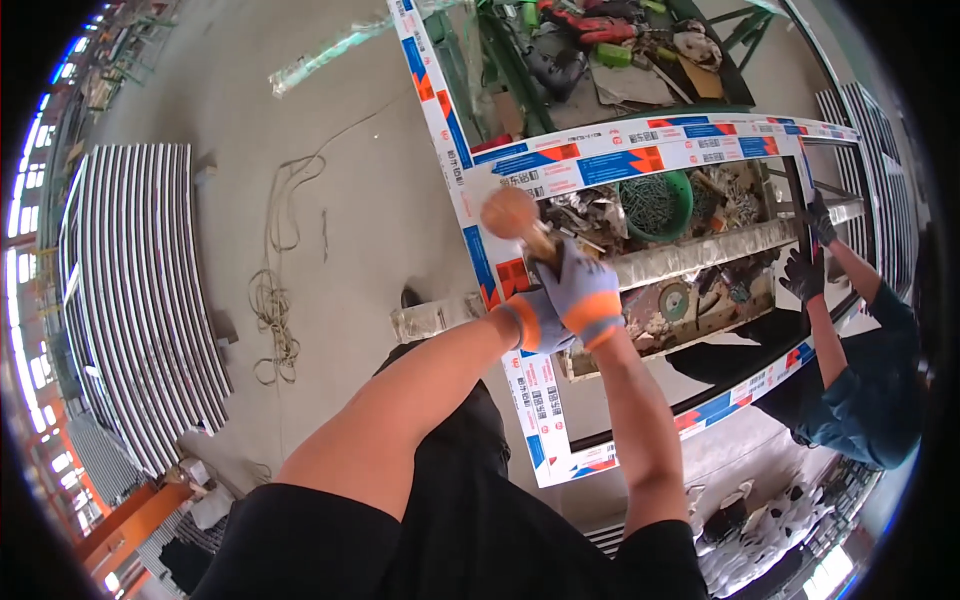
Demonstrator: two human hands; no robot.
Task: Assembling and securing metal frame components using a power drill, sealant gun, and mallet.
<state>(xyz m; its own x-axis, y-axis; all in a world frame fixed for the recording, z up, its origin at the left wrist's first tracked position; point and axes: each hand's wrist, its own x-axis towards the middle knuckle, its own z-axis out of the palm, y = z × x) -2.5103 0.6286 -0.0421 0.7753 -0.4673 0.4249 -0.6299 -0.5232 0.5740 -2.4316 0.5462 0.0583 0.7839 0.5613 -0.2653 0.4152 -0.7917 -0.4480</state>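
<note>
A mallet with a rounded brownish head (509, 212) is over the left bar of a large rectangular frame (540, 400), near the joint with its crossbar. Wrapped round the mallet's handle is my right hand (584, 288), in a grey glove with an orange cuff. My left hand (540, 318), gloved the same way, lies at the frame's left bar just below and partly behind the right hand. Its fingers are mostly hidden, so its grip does not show. White film with blue and red-orange print covers the frame.
A co-worker's dark-gloved hands (803, 275) are at the frame's right side. Beneath it, a workbench holds a green bowl (680, 205) of screws and loose parts. Tools crowd a tray (740, 95) at the back. Rope (270, 310) and stacked metal profiles (140, 300) lie left.
</note>
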